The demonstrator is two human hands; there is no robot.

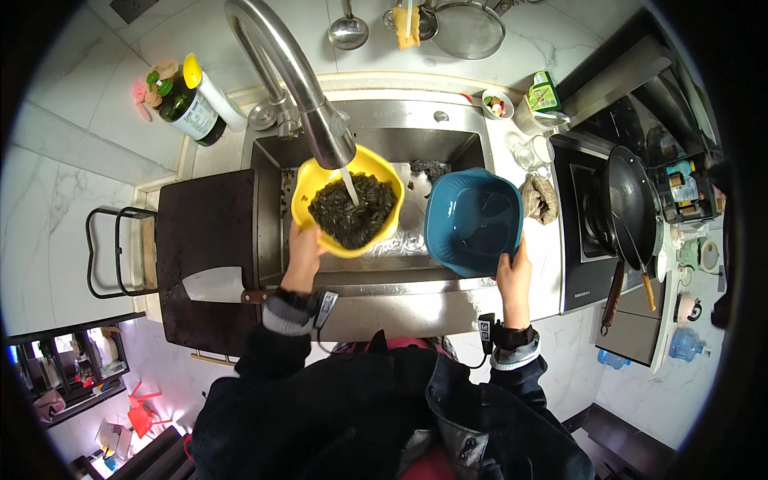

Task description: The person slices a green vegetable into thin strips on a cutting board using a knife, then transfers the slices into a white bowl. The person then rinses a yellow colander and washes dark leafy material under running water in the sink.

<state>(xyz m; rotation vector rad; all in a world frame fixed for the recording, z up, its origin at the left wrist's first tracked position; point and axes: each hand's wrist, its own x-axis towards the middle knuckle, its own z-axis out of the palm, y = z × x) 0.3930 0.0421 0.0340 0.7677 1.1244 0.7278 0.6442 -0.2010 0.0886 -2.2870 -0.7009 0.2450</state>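
My left hand grips the near-left rim of a yellow bowl over the sink. Dark, wet, seaweed-like strips fill much of it, and water from the faucet runs onto them. On the right, my right hand is closed on the near-right edge of a blue basin. A little liquid seems to shine at its bottom. Some of the fingers are hidden by the rims. Both vessels are above the steel sink.
A cleaver lies on a dark cutting board left of the sink, its handle toward me. Bottles stand at the back left. Ginger-like roots lie right of the sink, beside a stove with a wok.
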